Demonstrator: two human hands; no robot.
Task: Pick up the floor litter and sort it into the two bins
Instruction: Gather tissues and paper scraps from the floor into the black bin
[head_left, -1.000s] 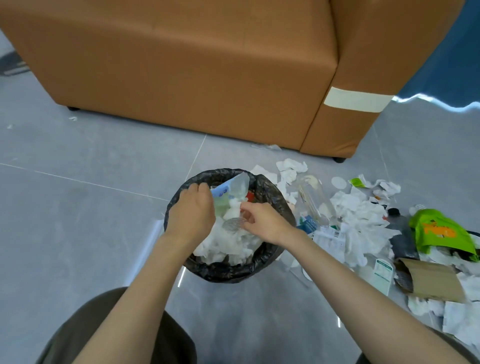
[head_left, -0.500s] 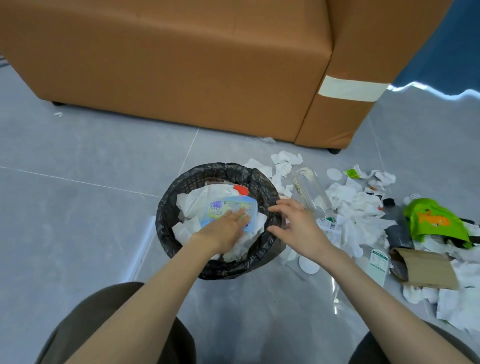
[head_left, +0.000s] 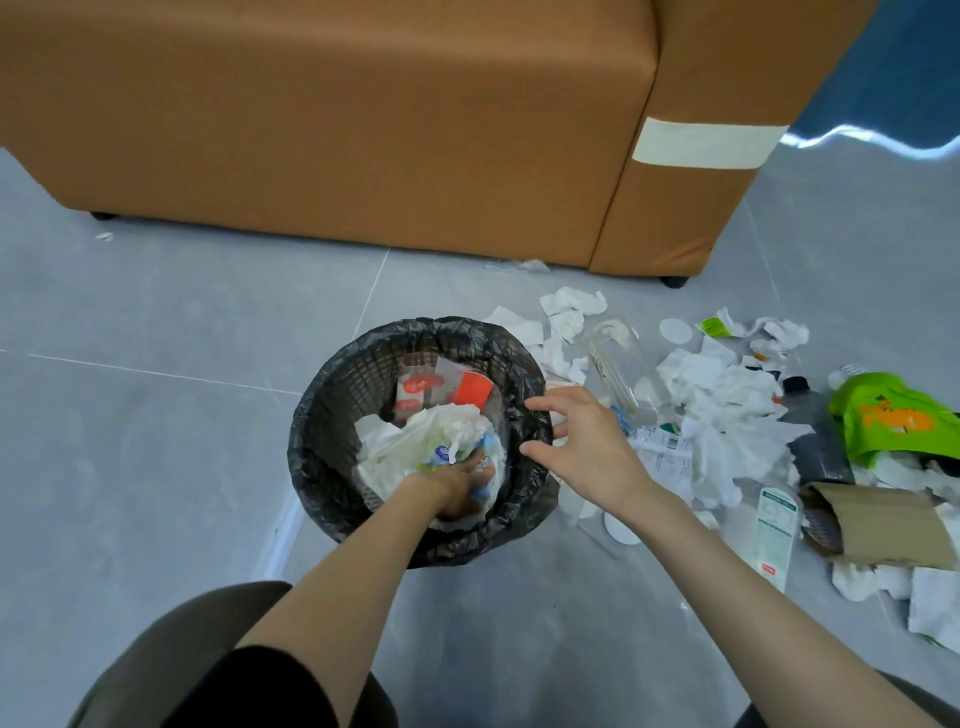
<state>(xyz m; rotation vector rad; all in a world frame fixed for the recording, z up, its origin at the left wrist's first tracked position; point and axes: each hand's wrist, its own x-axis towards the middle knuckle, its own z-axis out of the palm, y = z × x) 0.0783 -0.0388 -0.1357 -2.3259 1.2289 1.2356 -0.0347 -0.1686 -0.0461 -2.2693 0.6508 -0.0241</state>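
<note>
A knee (head_left: 171, 670) in dark trousers is showing at the bottom edge, and both bare forearms are reaching forward from there over the grey floor (head_left: 156, 426). The left hand (head_left: 457, 486) is reaching down inside the bin (head_left: 332, 395), a mesh basket lined with a black bag. It is pressing on a blue-and-white packet (head_left: 488, 448) lying among crumpled tissues (head_left: 410, 447). Its fingers are partly buried in the paper, so it cannot be told whether they are gripping the packet or only pushing it. The right hand (head_left: 587, 447) is hovering over the bin's right rim with fingers spread and relaxed, holding nothing. A red-and-white wrapper (head_left: 421, 389) is leaning against the far inside wall of the bin.

To the right of the bin, more litter is lying on the floor. A white carton (head_left: 774, 525) and a piece of cardboard (head_left: 883, 525) are lying nearest, then a paper heap (head_left: 727, 410), a dark bottle (head_left: 813, 436) and a green pouch (head_left: 893, 415). A clear bottle (head_left: 618, 364) is lying just beyond the right hand. Behind it all a brown sofa (head_left: 363, 130) is standing, with a pale tape strip (head_left: 701, 148) running across its arm.
</note>
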